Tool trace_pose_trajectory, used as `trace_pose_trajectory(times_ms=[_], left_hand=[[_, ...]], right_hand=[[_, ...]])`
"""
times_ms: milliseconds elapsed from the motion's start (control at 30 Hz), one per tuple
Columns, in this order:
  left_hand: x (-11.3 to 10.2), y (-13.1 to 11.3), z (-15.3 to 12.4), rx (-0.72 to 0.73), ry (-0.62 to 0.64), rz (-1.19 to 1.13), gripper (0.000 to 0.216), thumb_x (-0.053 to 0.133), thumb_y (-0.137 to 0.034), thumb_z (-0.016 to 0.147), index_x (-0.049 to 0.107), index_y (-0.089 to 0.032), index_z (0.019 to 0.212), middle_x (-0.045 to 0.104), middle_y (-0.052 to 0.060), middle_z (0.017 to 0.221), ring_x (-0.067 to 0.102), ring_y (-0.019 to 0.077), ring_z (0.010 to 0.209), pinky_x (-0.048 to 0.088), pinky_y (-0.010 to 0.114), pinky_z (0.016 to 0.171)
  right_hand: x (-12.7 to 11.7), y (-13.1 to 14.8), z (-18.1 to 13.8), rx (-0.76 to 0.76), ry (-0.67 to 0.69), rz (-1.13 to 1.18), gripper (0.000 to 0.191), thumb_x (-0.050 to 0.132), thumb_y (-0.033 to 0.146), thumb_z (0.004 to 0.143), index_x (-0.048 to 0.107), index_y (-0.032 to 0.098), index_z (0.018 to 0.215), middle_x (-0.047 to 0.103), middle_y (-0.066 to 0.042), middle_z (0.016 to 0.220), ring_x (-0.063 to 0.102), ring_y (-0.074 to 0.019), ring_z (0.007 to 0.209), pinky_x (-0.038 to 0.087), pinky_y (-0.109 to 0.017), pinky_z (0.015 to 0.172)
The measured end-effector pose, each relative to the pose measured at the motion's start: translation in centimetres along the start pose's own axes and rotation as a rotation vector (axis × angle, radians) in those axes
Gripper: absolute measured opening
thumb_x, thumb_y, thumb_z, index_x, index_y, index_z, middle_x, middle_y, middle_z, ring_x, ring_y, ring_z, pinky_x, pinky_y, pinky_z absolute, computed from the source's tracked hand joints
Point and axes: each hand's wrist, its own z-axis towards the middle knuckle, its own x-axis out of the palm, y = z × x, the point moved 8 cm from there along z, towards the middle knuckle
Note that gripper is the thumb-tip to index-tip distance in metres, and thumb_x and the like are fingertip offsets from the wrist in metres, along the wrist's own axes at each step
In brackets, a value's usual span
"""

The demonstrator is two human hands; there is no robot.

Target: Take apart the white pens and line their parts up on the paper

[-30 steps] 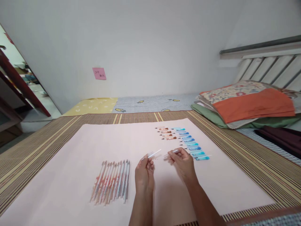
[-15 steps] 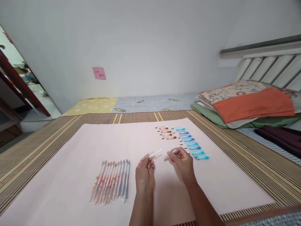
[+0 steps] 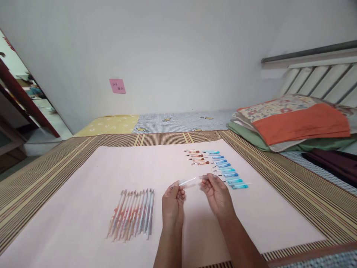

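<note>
My left hand is closed in a pinch on a thin white pen refill that points up and to the right. My right hand is closed on a small pale pen piece held just beyond the refill's tip. Both hands hover over a pale pink sheet. A row of several pens lies to the left of my left hand. Beyond my right hand lie a column of blue pen pieces and a shorter column of brown pen pieces.
The pink sheet rests on a striped mat on a bed. Folded blankets and an orange-covered pillow are stacked at the right, before a headboard. A pink note sticks on the wall; a doorway opens at far left.
My right hand has moved slightly left and up, bringing its small piece closer to the refill's tip. My left hand has barely shifted.
</note>
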Motion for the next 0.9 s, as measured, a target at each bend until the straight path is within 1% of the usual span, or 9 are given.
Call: trace_pose_trajectory(times_ms=[267,367,467,600,700,767,900], left_hand=[[-0.1,-0.1,0.2,0.041,0.010,0.032,0.027,0.088,-0.022,0.064,0.070,-0.009,0.080,0.066,0.004,0.062,0.057,0.0074,0.050,0.045,0.016,0.048],[-0.2,-0.3,0.2,0.065,0.005,0.037,0.036,0.091,-0.027,0.059,0.071,-0.009,0.082,0.066,0.003,0.062,0.057,0.0079,0.051,0.045,0.017,0.049],[0.0,-0.6,0.1,0.101,0.006,0.066,0.044,0.093,-0.033,0.054,0.071,-0.010,0.084,0.066,0.002,0.062,0.057,0.0083,0.052,0.044,0.018,0.050],[0.7,-0.9,-0.2,0.150,0.073,0.174,0.045,0.090,-0.039,0.058,0.071,-0.011,0.087,0.066,0.002,0.064,0.056,0.0092,0.053,0.042,0.020,0.052],[1.0,-0.9,-0.3,0.182,0.107,0.254,0.042,0.087,-0.040,0.062,0.071,-0.011,0.088,0.066,0.002,0.064,0.054,0.0096,0.054,0.041,0.022,0.053],[1.0,-0.9,-0.4,0.207,0.113,0.308,0.040,0.085,-0.040,0.065,0.072,-0.011,0.089,0.064,0.001,0.062,0.051,0.0093,0.053,0.039,0.021,0.053],[1.0,-0.8,-0.4,0.219,0.115,0.399,0.036,0.082,-0.039,0.067,0.074,-0.011,0.088,0.059,-0.002,0.056,0.046,0.0093,0.052,0.036,0.022,0.053]], right_hand=[[-0.5,-1.0,0.4,0.096,-0.003,0.098,0.033,0.094,0.033,0.063,0.073,0.019,0.084,0.076,0.001,0.078,0.068,-0.0091,0.067,0.061,-0.019,0.067],[-0.1,-1.1,0.1,0.114,0.037,0.038,0.032,0.093,0.034,0.064,0.073,0.019,0.084,0.075,0.000,0.078,0.067,-0.0100,0.066,0.061,-0.020,0.063],[1.1,-1.5,-0.6,0.137,0.118,-0.066,0.033,0.092,0.034,0.066,0.075,0.018,0.089,0.073,-0.001,0.077,0.065,-0.0101,0.062,0.058,-0.020,0.058],[2.8,-2.6,-1.7,0.179,0.218,-0.120,0.038,0.091,0.033,0.068,0.076,0.017,0.098,0.070,0.000,0.076,0.063,-0.0098,0.062,0.056,-0.021,0.058],[3.4,-3.4,-2.2,0.194,0.247,-0.115,0.038,0.091,0.033,0.067,0.077,0.016,0.097,0.066,0.002,0.068,0.061,-0.0100,0.060,0.054,-0.022,0.057],[3.5,-3.7,-2.3,0.195,0.243,-0.106,0.037,0.091,0.034,0.066,0.077,0.015,0.095,0.065,0.002,0.065,0.060,-0.0100,0.059,0.053,-0.022,0.056],[3.2,-3.9,-2.2,0.188,0.189,-0.095,0.038,0.092,0.035,0.064,0.077,0.015,0.092,0.066,0.001,0.064,0.059,-0.0099,0.057,0.053,-0.021,0.055]])
